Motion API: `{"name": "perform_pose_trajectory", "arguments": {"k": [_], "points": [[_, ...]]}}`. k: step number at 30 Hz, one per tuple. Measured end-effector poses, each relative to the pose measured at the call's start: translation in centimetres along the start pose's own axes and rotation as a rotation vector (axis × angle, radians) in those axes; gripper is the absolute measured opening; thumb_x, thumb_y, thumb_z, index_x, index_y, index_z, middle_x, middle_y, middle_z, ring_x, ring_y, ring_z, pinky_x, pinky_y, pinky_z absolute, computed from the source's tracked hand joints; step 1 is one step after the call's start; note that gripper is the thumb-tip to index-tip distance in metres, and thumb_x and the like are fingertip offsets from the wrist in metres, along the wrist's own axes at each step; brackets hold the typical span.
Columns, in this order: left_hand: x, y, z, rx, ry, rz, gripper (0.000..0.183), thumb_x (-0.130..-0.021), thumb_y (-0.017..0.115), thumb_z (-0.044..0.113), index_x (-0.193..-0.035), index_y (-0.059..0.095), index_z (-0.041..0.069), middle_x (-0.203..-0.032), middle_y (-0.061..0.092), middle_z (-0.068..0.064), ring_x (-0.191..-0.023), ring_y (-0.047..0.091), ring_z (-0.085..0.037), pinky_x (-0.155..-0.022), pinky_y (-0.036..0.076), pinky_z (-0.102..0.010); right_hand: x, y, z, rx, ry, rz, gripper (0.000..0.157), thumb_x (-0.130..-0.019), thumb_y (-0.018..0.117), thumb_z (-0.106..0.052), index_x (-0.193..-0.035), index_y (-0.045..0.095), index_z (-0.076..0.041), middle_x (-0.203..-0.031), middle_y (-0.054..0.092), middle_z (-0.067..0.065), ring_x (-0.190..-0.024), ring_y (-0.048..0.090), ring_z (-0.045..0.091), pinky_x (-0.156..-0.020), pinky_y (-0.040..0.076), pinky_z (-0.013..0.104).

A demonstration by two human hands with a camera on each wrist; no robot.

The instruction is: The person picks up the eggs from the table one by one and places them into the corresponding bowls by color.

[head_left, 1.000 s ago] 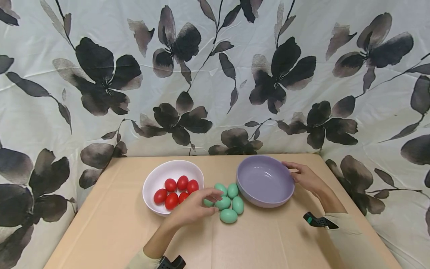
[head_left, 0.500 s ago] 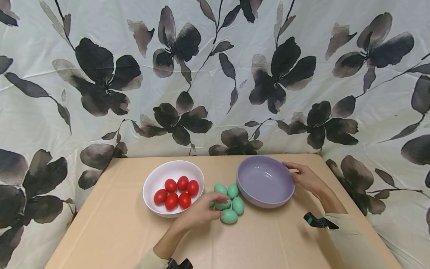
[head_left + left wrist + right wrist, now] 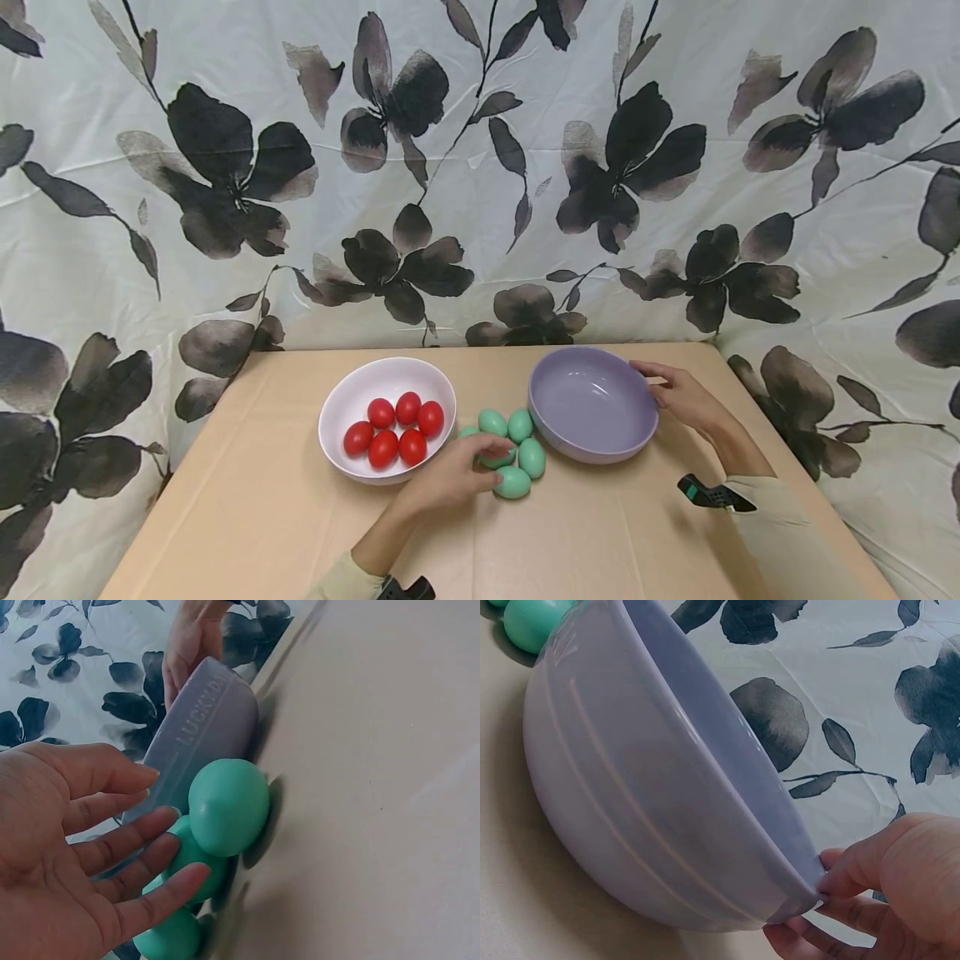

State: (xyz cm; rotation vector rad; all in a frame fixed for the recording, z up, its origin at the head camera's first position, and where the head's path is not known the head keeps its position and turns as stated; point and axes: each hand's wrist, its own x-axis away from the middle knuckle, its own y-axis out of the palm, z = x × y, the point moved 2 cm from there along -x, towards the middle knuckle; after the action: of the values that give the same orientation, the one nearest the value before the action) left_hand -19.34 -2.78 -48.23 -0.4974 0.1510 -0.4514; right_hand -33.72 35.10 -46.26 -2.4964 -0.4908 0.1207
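Observation:
My left hand (image 3: 453, 475) hovers over several green eggs (image 3: 513, 482) piled on the table, its fingers spread and slightly bent. In the left wrist view nothing sits in the grip; the fingertips are beside the nearest green egg (image 3: 229, 806), and I cannot tell whether they touch the eggs behind it. The right hand (image 3: 682, 400) pinches the right rim of an upright purple bowl (image 3: 592, 446). From the right wrist, the thumb lies at the rim of the bowl (image 3: 645, 795) with fingers under its outer edge. No contents show in the purple bowl.
Left of the green eggs stands a white bowl (image 3: 337, 396) with several red eggs (image 3: 383, 448) in it. A tan cover lies over the table (image 3: 570, 542). Behind it hangs a floral cloth (image 3: 517, 208).
The left hand has moved right and a little nearer the front, away from the white bowl and in among the green eggs. The right hand and purple bowl have stayed put.

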Motion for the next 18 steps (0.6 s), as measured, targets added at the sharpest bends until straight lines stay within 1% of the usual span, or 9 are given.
{"name": "perform_pose_trajectory", "arguments": {"k": [6, 12, 18], "points": [[0.24, 0.08, 0.17, -0.009, -0.014, -0.009, 0.042, -0.093, 0.07, 0.011, -0.134, 0.064, 0.008, -0.125, 0.069, -0.006, -0.116, 0.063, -0.025, -0.106, 0.05, -0.046, -0.03, -0.01, -0.01, -0.001, 0.007, -0.001, 0.052, -0.102, 0.048, -0.003, -0.153, 0.04, 0.001, -0.155, 0.039, 0.028, -0.122, 0.059, 0.043, -0.084, 0.061, 0.033], [0.36, 0.3, 0.3, -0.029, 0.014, -0.007, 0.041, -0.091, 0.069, 0.007, -0.131, 0.065, 0.006, -0.121, 0.07, -0.005, -0.112, 0.064, -0.023, -0.105, 0.051, -0.042, -0.1, -0.06, -0.07, -0.006, 0.004, -0.003, 0.052, -0.102, 0.049, -0.004, -0.153, 0.041, 0.0, -0.155, 0.04, 0.028, -0.122, 0.06, 0.043, -0.084, 0.061, 0.032], [0.37, 0.45, 0.23, -0.046, 0.024, -0.016, 0.042, -0.091, 0.07, 0.007, -0.132, 0.065, 0.007, -0.12, 0.07, -0.004, -0.11, 0.064, -0.02, -0.104, 0.052, -0.043, -0.07, -0.12, -0.3, -0.002, 0.014, -0.007, 0.053, -0.101, 0.049, -0.004, -0.153, 0.041, 0.0, -0.155, 0.04, 0.028, -0.122, 0.06, 0.043, -0.085, 0.061, 0.033]]}}
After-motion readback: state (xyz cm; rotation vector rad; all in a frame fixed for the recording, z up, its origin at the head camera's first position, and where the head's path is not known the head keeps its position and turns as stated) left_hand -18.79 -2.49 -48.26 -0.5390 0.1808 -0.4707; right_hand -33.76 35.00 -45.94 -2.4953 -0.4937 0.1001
